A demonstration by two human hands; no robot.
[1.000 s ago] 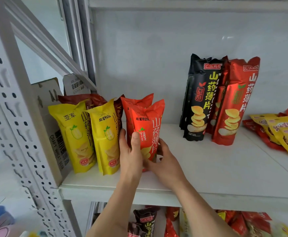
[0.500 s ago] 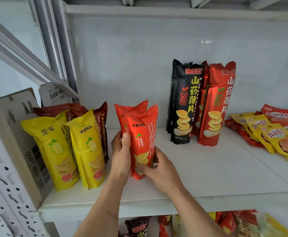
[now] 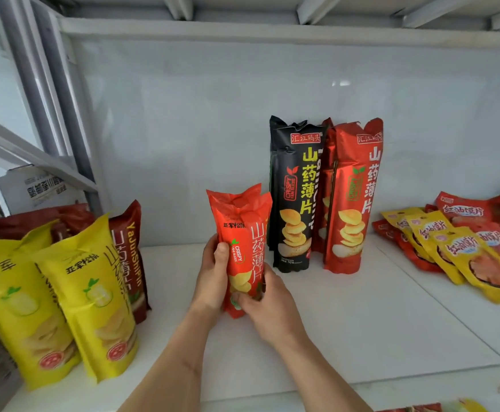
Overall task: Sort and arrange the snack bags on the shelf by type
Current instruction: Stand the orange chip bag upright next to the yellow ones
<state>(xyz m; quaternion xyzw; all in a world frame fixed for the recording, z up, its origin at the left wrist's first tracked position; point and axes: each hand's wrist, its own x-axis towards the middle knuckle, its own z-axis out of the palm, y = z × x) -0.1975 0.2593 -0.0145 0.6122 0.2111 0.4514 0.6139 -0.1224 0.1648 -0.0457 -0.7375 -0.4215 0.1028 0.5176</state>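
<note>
Two orange-red chip bags (image 3: 243, 233) stand upright, one behind the other, mid-shelf. My left hand (image 3: 211, 275) grips their left side with the thumb on the front. My right hand (image 3: 268, 304) holds their lower right part. To the left stand two yellow chip bags (image 3: 94, 295) with dark red bags (image 3: 130, 254) behind them. Right of my hands stand a tall black bag (image 3: 295, 197) and tall red bags (image 3: 352, 200). Flat yellow and red packets (image 3: 456, 248) lie at the far right.
The white shelf board (image 3: 361, 322) has bare room in front of and right of my hands. A grey upright post (image 3: 64, 114) and a cardboard piece (image 3: 34, 185) stand at the back left. More snack bags show on the shelf below (image 3: 421, 407).
Both hands have carried the orange-red bags to the right, away from the yellow bags and closer to the tall black bag. The view has shifted right as well.
</note>
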